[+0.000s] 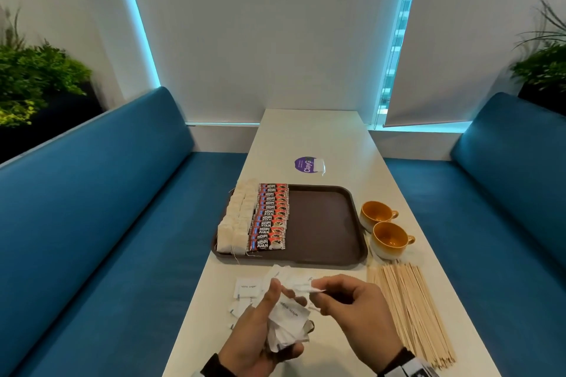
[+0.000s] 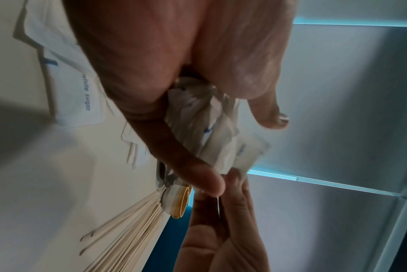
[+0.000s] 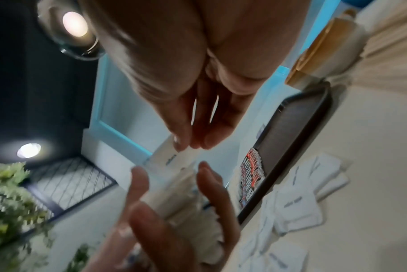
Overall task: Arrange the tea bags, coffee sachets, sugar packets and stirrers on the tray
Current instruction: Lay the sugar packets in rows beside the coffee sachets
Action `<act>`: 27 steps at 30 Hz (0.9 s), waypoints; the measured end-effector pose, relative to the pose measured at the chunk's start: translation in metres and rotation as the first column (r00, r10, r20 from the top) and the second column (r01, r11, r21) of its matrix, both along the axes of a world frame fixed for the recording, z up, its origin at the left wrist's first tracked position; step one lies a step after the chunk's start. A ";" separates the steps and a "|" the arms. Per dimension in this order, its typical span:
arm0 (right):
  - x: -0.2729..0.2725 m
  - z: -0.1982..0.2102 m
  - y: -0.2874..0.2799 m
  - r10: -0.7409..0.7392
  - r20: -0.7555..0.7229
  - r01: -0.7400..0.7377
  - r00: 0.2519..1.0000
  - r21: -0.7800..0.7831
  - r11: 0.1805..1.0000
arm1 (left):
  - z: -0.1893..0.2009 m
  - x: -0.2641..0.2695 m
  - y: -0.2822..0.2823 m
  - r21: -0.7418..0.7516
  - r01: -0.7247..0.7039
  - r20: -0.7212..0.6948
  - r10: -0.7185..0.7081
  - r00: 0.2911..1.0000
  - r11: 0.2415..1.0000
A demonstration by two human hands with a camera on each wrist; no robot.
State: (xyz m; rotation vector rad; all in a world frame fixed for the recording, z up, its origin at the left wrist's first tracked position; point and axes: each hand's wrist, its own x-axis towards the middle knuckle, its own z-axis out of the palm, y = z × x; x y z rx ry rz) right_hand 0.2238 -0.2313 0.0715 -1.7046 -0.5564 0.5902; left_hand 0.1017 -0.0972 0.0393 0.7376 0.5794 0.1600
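A brown tray [image 1: 324, 223] lies on the white table, with two rows of tea bags [image 1: 237, 223] at its left and a row of red coffee sachets [image 1: 269, 217] beside them. My left hand [image 1: 269, 324] grips a bunch of white sugar packets [image 1: 289, 321] above the near table. My right hand [image 1: 343, 300] pinches one sugar packet [image 1: 301, 285] at its edge, close against the bunch. In the left wrist view the bunch [image 2: 211, 132] sits between thumb and fingers. More sugar packets [image 1: 246, 288] lie loose on the table. Wooden stirrers [image 1: 410, 312] lie in a pile at the right.
Two orange cups [image 1: 389, 239] stand right of the tray. A purple sticker [image 1: 306, 165] with a small white packet on it is on the far table. Blue benches [image 1: 92, 223] flank the table on both sides. Plants stand behind each bench.
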 end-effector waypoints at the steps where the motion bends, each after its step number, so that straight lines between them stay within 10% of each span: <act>1: -0.001 -0.002 -0.001 0.013 0.053 -0.012 0.999 -0.017 1.000 | -0.001 0.000 0.000 0.023 0.027 -0.007 -0.027 1.000 0.999; 8: -0.004 -0.016 -0.007 0.103 0.359 -0.102 0.928 -0.021 0.995 | -0.003 -0.003 -0.001 0.185 0.068 0.039 -0.076 0.996 0.980; 16: 0.002 -0.015 -0.001 0.027 -0.098 -0.007 0.995 0.203 0.979 | 0.001 -0.004 0.008 0.264 0.127 0.056 -0.146 0.988 0.956; 27: 0.016 -0.016 -0.001 0.211 -0.294 -0.209 0.932 0.040 0.977 | -0.017 -0.003 0.022 0.237 0.231 0.121 -0.265 0.957 0.944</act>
